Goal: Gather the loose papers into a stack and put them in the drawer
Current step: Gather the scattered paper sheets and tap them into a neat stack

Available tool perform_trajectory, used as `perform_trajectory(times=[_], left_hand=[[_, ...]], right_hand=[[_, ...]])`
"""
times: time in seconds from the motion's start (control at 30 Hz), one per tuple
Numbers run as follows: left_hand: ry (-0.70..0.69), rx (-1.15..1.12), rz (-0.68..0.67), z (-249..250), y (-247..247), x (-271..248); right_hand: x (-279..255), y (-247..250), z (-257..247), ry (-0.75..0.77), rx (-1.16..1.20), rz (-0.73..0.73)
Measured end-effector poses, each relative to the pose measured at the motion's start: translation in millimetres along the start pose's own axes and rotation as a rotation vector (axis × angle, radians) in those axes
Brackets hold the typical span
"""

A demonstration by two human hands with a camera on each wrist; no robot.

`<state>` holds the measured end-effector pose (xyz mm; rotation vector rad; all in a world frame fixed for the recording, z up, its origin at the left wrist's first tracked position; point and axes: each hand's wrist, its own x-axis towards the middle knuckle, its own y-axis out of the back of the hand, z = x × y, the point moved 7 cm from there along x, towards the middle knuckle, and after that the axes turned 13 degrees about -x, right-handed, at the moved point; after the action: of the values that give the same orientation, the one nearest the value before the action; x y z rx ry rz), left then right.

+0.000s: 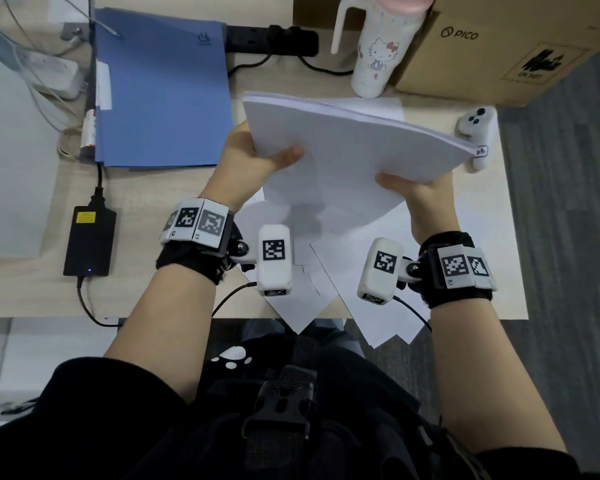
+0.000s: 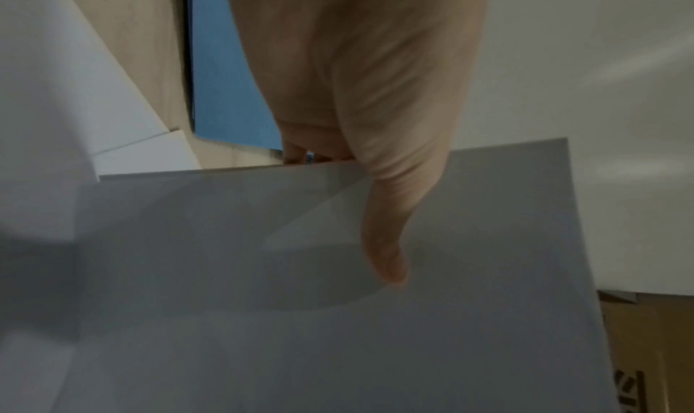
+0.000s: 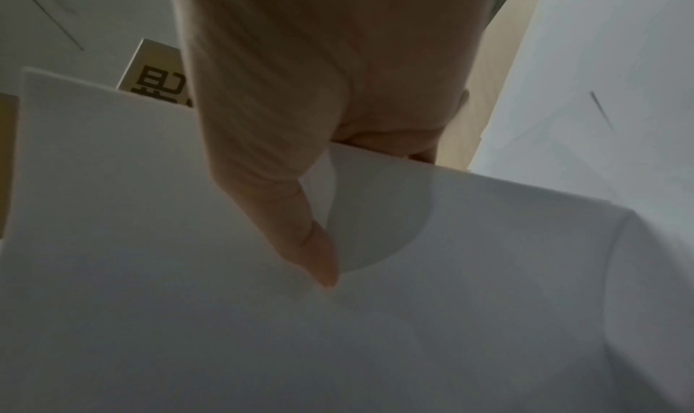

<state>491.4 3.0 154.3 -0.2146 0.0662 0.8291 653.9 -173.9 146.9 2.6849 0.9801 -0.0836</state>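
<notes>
A stack of white papers (image 1: 347,150) is held up above the desk, tilted, between both hands. My left hand (image 1: 253,161) grips its left edge, thumb on top and fingers hidden underneath. My right hand (image 1: 416,192) grips the near right edge the same way. The left wrist view shows the left hand (image 2: 375,158) with its thumb pressed on the papers (image 2: 338,315). In the right wrist view the right hand (image 3: 300,152) pins the papers (image 3: 338,345) with its thumb. More loose sheets (image 1: 326,282) lie on the desk below, some overhanging the front edge. No drawer is in view.
A blue folder (image 1: 163,88) lies at the back left of the desk (image 1: 146,202). A black power adapter (image 1: 90,240) sits near the left. A white tumbler (image 1: 378,46), a cardboard box (image 1: 492,53) and a white controller (image 1: 477,133) stand at the back right.
</notes>
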Motion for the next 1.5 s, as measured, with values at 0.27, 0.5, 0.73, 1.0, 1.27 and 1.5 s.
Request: perform_trajectory(times=[0.27, 0.5, 0.73, 1.0, 1.27, 1.5], left_hand=[[-0.113, -0.055, 0.074, 15, 0, 7], [0.007, -0.041, 0.090, -27, 9, -2], [-0.008, -0.068, 0.102, -30, 5, 3], [0.068, -0.052, 0.183, -56, 3, 0], [0.146, 0.036, 0.148, -74, -19, 13], [0.377, 0.142, 0.223, -135, -29, -10]], right_hand=[[8, 1, -17, 0.076, -0.001, 0.003], [4, -10, 12, -0.028, -0.067, -0.050], [8, -7, 19, -0.030, -0.016, 0.010], [15, -11, 38, -0.103, -0.033, -0.017], [28, 20, 58, -0.204, -0.105, -0.020], [14, 50, 106, -0.428, -0.145, -0.019]])
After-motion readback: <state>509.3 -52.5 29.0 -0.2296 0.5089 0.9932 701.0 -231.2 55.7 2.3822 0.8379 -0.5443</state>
